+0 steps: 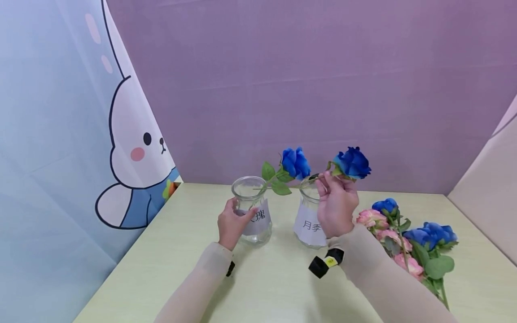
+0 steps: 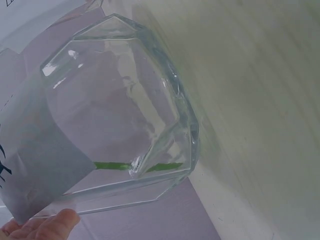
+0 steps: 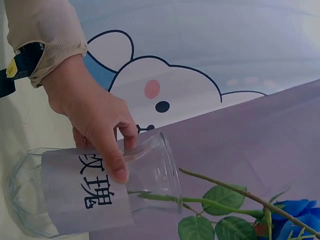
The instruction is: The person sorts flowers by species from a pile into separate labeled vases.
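Pale blue cloth printed with a rabbit (image 1: 133, 166) fills the far left, mauve backdrop (image 1: 307, 80) running behind the light tabletop (image 1: 278, 287). And my left grip (image 1: 234, 224) is on the left jar (image 1: 258, 237), thumb and fingers curled partway round its glass and its 玫瑰 label (image 3: 95, 195)! Just right of that grip, a leaning blue rose (image 1: 296, 163) tips out over the rim, its green stem (image 2: 112, 165) down inside. Next comes the right jar (image 1: 308, 220), labelled 月季, partly hidden behind my right grip (image 1: 338, 206). That grip is pinched tight on the held blue rose (image 1: 352, 163), close under the bloom, the bare stem (image 3: 225, 186) pointing left, its end just outside the left jar's mouth! Right of my right grip, pink flowers (image 1: 389, 236) and loose blue flowers (image 1: 430, 234) lie bunched on the tabletop.
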### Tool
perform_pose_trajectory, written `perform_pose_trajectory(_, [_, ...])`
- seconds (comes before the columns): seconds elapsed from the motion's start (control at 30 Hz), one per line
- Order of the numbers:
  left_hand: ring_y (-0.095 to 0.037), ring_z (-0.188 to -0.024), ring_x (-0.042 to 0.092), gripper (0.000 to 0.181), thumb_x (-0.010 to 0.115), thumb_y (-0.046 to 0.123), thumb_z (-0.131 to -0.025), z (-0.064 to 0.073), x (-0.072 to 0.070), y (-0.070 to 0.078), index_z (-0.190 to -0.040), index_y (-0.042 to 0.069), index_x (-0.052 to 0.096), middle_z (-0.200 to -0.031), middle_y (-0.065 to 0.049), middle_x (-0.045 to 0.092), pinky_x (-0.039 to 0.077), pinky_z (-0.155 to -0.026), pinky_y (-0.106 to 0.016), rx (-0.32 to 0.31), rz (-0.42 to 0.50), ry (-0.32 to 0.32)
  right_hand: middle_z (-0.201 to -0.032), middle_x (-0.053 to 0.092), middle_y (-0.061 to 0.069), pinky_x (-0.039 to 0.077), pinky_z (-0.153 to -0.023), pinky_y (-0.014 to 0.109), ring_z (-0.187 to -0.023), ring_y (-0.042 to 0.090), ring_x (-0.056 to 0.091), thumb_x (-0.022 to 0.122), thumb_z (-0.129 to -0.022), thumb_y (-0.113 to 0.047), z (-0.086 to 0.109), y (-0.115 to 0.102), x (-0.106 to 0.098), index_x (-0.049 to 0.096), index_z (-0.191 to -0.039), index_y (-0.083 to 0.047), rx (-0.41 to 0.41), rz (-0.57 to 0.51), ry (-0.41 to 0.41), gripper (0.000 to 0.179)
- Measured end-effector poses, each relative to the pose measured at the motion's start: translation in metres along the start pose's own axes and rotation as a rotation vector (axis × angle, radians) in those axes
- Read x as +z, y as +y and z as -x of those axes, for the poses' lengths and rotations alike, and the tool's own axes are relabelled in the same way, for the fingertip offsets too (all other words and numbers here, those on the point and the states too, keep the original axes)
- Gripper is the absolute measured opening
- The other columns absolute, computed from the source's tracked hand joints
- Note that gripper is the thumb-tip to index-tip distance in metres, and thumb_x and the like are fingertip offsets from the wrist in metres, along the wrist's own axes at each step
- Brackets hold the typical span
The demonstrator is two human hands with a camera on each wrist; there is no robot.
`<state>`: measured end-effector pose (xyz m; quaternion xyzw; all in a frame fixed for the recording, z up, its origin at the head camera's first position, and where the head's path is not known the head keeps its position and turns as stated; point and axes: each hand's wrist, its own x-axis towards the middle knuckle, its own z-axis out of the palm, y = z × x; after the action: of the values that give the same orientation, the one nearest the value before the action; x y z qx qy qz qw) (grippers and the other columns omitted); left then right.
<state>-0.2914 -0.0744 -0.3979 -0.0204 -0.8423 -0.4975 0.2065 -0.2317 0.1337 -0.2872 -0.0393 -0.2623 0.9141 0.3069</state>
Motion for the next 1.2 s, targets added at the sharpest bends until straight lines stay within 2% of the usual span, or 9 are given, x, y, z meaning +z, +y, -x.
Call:
perform_pose_trajectory(0.2, [-0.037, -0.103, 0.063, 0.067, 0.081, 0.036, -0.075, 0.0, 0.001, 0.001, -0.123, -0.003, 0.054, -0.116, -0.025, 0.063, 0.052, -0.087, -0.049, 0.016, 0.008, 0.009, -0.082, 0.065, 0.01, 0.058, -0.07, 0.028, -0.072, 0.018, 0.065, 0.057, -0.089, 0.01, 0.004, 0.009, 0.008, 0.062, -0.086, -0.002, -0.018, -0.014, -0.029, 0.014])
perform_pose_trajectory(0.4, [-0.037, -0.1, 0.064, 0.065, 0.081, 0.034, -0.075, 0.001, -0.001, 0.0, -0.122, -0.004, 0.055, -0.114, -0.025, 0.064, 0.053, -0.085, -0.049, 0.042, 0.003, 0.026, -0.083, 0.067, 0.009, 0.058, -0.068, 0.025, -0.071, 0.016, 0.066, 0.055, -0.089, 0.013, 0.006, 0.019, 0.02, 0.068, -0.084, -0.005, -0.044, 0.05, -0.059, 0.023])
perform_pose_trajectory(0.67, [-0.036, -0.097, 0.066, 0.066, 0.082, 0.034, -0.074, 0.001, -0.001, 0.0, -0.122, -0.003, 0.056, -0.112, -0.025, 0.065, 0.055, -0.082, -0.048, 0.043, 0.004, 0.023, -0.075, 0.065, 0.007, 0.057, -0.063, 0.023, -0.068, 0.015, 0.065, 0.058, -0.084, 0.018, -0.008, 0.038, 0.038, 0.067, -0.075, -0.004, -0.021, 0.11, -0.105, 0.025])
perform_pose_trajectory(0.87, [-0.036, -0.098, 0.065, 0.067, 0.082, 0.033, -0.074, -0.001, 0.0, 0.001, -0.123, -0.002, 0.055, -0.115, -0.024, 0.064, 0.055, -0.083, -0.047, 0.025, 0.004, 0.016, -0.073, 0.066, 0.004, 0.058, -0.066, 0.025, -0.068, 0.013, 0.066, 0.06, -0.084, 0.017, -0.021, 0.047, 0.045, 0.064, -0.088, 0.003, 0.033, 0.261, -0.109, 0.014])
perform_pose_trajectory(0.97, [-0.036, -0.098, 0.065, 0.066, 0.082, 0.033, -0.074, -0.002, 0.0, 0.001, -0.123, -0.002, 0.056, -0.115, -0.024, 0.064, 0.055, -0.083, -0.047, 0.031, 0.002, 0.019, -0.077, 0.067, 0.004, 0.058, -0.07, 0.027, -0.069, 0.011, 0.067, 0.061, -0.084, 0.015, -0.025, 0.052, 0.045, 0.063, -0.098, 0.009, 0.062, 0.34, -0.122, 0.015])
perform_pose_trajectory(1.1, [-0.036, -0.099, 0.065, 0.066, 0.082, 0.035, -0.074, -0.002, 0.0, 0.001, -0.123, -0.002, 0.056, -0.115, -0.024, 0.064, 0.055, -0.083, -0.046, 0.025, 0.001, 0.014, -0.091, 0.068, 0.011, 0.057, -0.077, 0.031, -0.072, 0.01, 0.068, 0.062, -0.086, 0.012, -0.028, 0.059, 0.041, 0.062, -0.112, 0.013, 0.11, 0.435, -0.141, 0.026])
perform_pose_trajectory(1.2, [-0.036, -0.099, 0.065, 0.067, 0.081, 0.035, -0.075, -0.001, -0.001, -0.001, -0.123, -0.002, 0.056, -0.115, -0.024, 0.064, 0.055, -0.083, -0.047, 0.025, -0.007, 0.011, -0.106, 0.066, 0.02, 0.057, -0.079, 0.031, -0.073, 0.01, 0.068, 0.062, -0.086, 0.011, -0.028, 0.066, 0.039, 0.061, -0.116, 0.014, 0.125, 0.477, -0.165, 0.03])
